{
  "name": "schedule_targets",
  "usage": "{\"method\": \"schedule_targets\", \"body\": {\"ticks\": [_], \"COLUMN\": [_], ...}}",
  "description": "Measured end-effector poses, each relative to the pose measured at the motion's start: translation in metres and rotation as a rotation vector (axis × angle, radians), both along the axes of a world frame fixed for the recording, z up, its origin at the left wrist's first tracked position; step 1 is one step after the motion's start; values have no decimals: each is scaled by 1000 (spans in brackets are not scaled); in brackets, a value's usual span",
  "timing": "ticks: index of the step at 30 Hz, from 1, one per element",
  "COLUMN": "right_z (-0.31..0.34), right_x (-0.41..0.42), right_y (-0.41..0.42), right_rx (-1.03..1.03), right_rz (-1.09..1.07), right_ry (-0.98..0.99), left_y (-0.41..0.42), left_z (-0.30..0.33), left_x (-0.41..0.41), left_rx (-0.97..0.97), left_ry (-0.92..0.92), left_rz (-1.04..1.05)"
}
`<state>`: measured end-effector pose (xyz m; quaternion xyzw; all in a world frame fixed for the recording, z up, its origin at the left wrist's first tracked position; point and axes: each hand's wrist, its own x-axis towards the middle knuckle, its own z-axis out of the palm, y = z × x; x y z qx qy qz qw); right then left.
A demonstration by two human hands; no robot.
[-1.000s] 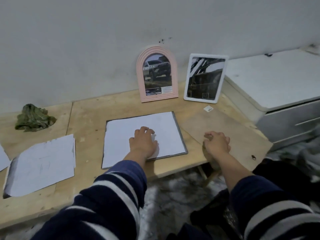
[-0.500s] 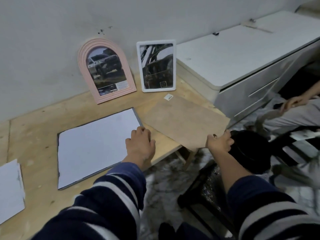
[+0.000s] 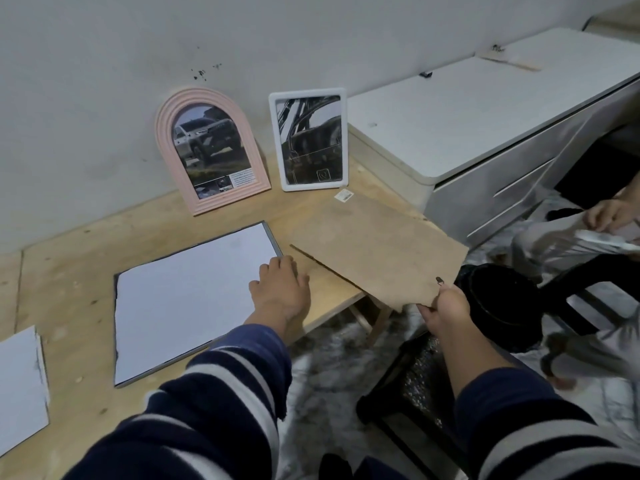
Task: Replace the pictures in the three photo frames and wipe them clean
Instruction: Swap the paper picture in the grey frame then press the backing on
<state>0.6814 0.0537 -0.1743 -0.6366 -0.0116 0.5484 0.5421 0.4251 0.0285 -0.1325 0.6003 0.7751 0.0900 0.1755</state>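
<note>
A large frame [image 3: 194,299] lies face down on the wooden table [image 3: 69,258], a white sheet filling it and a thin dark rim showing along its edges. The left hand [image 3: 278,289] rests on its right edge near the front corner, fingers bent loosely over sheet and rim, gripping nothing. Just right of it the brown backing board [image 3: 377,247] lies tilted, its near corner out past the table edge, where the right hand [image 3: 441,308] pinches it beside a small dark clip. Behind, a pink arched frame [image 3: 211,150] and a white frame [image 3: 313,140] lean upright against the wall, each holding a car picture. A small label [image 3: 344,195] lies by the board's far corner. Loose paper [image 3: 19,386] sits at the table's left edge. A white cabinet [image 3: 485,126] stands to the right, and another person's hand [image 3: 609,213] shows at far right.
</note>
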Motion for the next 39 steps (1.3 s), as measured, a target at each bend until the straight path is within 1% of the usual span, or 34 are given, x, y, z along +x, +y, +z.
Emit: {"method": "schedule_targets", "body": {"ticks": [4, 7, 11, 13, 17, 20, 22, 25, 27, 29, 32, 39], "right_z": [11, 26, 40, 47, 57, 68, 76, 82, 81, 80, 74, 51], "right_x": [11, 4, -22, -42, -85, -124, -144, -170, -186, -199, -213, -223], "right_y": [-5, -3, 5, 9, 18, 22, 23, 26, 27, 27, 30, 35], "right_rx": [36, 65, 107, 127, 122, 124, 132, 142, 144, 160, 154, 137], "right_rz": [36, 113, 258, 320, 450, 599, 774, 1069, 1194, 1237, 1199, 1214], "right_ry": [3, -20, -38, -28, -91, -124, -262, -553, -626, -673, -710, -851], "left_y": [21, 32, 23, 12, -13, -37, -51, -79, -97, -110, -123, -136], "left_z": [22, 35, 38, 38, 35, 35, 35, 30, 23, 15, 8, 4], "left_x": [3, -9, -36, -55, -93, -123, -141, -166, -180, -189, -197, -201], "left_rx": [89, 79, 71, 92, 131, 188, 219, 239, 191, 150, 114, 74], "left_ry": [-261, -390, -400, -443, -493, -504, -513, -492, -444, -423, -387, -395], "left_rz": [206, 243, 282, 362, 506, 618, 678, 717, 739, 746, 741, 686]}}
